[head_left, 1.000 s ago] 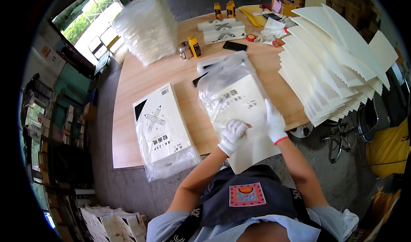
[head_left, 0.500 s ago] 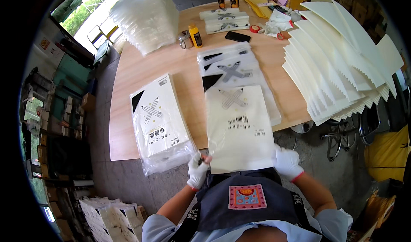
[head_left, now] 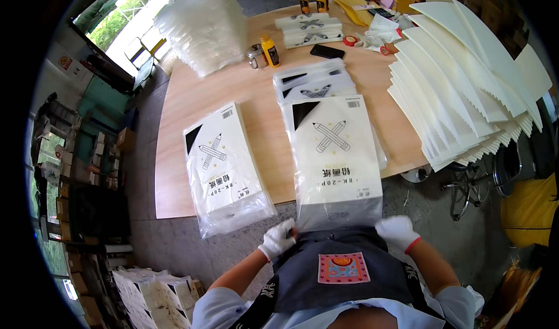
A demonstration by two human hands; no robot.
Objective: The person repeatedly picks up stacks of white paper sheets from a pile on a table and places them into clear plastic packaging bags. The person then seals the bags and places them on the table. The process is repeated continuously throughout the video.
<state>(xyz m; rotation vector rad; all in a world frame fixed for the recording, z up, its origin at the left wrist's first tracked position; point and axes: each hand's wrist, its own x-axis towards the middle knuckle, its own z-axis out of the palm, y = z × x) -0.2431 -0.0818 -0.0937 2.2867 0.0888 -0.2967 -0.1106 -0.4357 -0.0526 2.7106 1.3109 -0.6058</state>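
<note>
Both hands wear white gloves and grip the near, open end of a clear plastic bag holding a white pad of drawing paper (head_left: 335, 154), one at each corner: the left hand (head_left: 278, 239) is closed on the bag's left bottom corner, the right hand (head_left: 397, 231) closed on the right bottom corner, the two well apart with the slack bag mouth stretched between them. The pad itself lies flat on the wooden tabletop (head_left: 256, 105), its near end and the empty part of the bag hanging over the tabletop's front edge toward the person's dark apron (head_left: 340, 271). The cover shows a black triangle in one corner and two crossed pencils. It rests on top of a short stack of similar bagged pads (head_left: 314, 82) that runs away from the person. To the left, apart from it, lies another bagged pad (head_left: 224, 166), tilted slightly, its loose bag end also past the front edge. On the right a large fanned pile of cream-coloured sheets (head_left: 466, 79) overhangs the tabletop's right side. At the far left stands a tall heap of clear plastic bags (head_left: 204, 23). Near it are a yellow bottle (head_left: 269, 50) and what seems to be a small metal tin, too small to tell for sure, with a black phone (head_left: 326, 51) just beyond the stack.
</note>
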